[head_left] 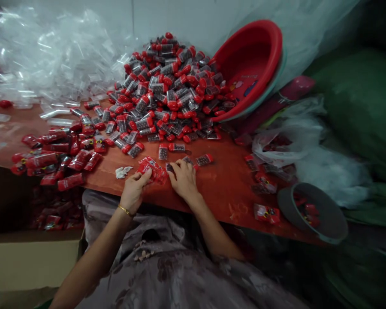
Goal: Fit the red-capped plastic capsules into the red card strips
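My left hand pinches a flat red printed wrapper between thumb and fingers near the table's front edge. Just right of it, my right hand is closed on a small clear container with dark contents; the fingers cover most of it. Similar red-capped containers lie close by: one stands on the table, one lies behind it, and another rests to the right of my right hand. Crumpled white scraps lie left of my left hand.
A big heap of red-capped containers fills the table's back, against a tilted red basin. Clear empty tubes pile up at left, before red wrapped packets. A grey bowl overhangs the right edge; a carton stands below left.
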`<state>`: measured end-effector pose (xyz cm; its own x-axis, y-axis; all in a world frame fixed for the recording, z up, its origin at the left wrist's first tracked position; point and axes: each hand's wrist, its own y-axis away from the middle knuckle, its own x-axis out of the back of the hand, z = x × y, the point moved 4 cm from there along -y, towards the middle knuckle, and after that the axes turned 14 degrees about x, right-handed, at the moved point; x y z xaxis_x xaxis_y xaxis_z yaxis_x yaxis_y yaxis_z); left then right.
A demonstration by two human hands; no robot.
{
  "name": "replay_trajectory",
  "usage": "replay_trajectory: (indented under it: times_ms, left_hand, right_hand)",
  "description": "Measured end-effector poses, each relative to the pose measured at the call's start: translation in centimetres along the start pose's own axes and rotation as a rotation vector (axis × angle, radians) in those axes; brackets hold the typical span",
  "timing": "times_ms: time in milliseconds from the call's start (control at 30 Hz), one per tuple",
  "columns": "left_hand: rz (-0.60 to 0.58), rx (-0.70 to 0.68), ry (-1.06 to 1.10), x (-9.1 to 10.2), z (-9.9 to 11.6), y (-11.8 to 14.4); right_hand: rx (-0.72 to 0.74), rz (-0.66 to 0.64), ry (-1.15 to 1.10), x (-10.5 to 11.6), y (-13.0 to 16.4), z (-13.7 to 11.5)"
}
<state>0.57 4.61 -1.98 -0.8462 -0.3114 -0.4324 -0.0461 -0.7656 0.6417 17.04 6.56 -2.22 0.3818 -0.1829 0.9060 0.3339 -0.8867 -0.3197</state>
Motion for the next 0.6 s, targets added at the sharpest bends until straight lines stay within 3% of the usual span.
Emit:
replay_trajectory:
  times_ms: [133,233,333,467,600]
  left_hand:
    - [-0.053,0.101,-0.018,0.0,-0.2,0.1]
    - [-0.052,0.138,-0.045,-0.1,-0.8,0.2]
    - [-0.044,0.147,-0.053,-0.3,-1.3,0.3]
    - [-0.043,0.162,-0.045,-0.2,-1.3,0.6]
    - [-0.028,0.158,-0.018,1.2,-0.5,1.0]
  right_hand:
    - [0.152,-0.045,-0.056,0.6,3.7,2.2]
    - [0.046,0.059,-0.075,1.5,5.3,3.2]
    - [-0.05,0.104,0.004,1.6,3.8,2.5]
    - [-0.007,-0.039,0.102,-0.2,0.0,0.7]
    - [0.078,-0.077,0.058,-1.0,0.4,1.2]
